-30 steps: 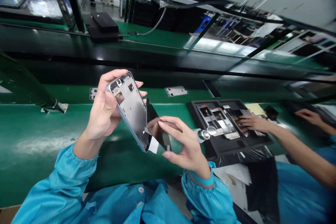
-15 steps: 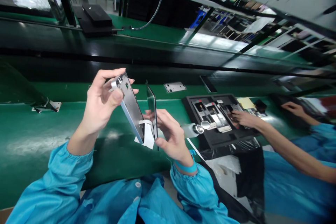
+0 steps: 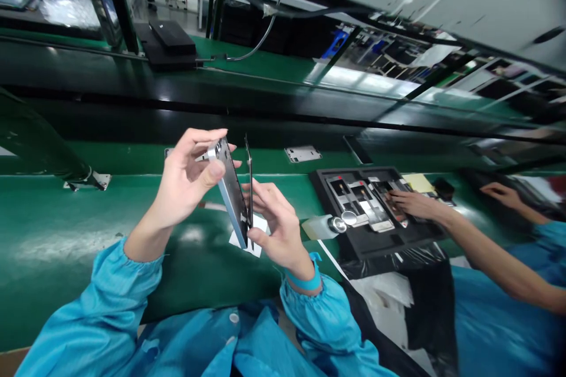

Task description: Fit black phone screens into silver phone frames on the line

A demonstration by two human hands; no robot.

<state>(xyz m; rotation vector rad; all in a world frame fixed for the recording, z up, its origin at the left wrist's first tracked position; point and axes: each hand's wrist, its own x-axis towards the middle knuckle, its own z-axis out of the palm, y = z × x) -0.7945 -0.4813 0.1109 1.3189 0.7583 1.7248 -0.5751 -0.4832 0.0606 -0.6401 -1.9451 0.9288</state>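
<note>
My left hand (image 3: 188, 179) grips a silver-blue phone housing (image 3: 233, 203) by its upper end, thumb on the near edge and fingers behind. The housing tilts, its inner side turned to the right. My right hand (image 3: 278, 221) holds a thin dark phone screen (image 3: 250, 188) nearly upright, seen almost edge-on. The lower ends of screen and housing are close together, while a gap shows between their upper ends. Whether they touch at the bottom I cannot tell. Beneath them a white paper (image 3: 255, 246) lies on the green bench (image 3: 190, 271).
Right of my hands are a bottle with a metal top (image 3: 325, 227) and a black foam tray (image 3: 325, 188) of phone parts. A co-worker's hand (image 3: 413, 203) reaches into the tray. Farther back lie a pale phone frame (image 3: 303, 154) and a dark phone-shaped panel (image 3: 358, 149).
The housing and screen have come closer together, their lower ends now nearly meeting. My left hand has shifted right, my right hand slightly left.
</note>
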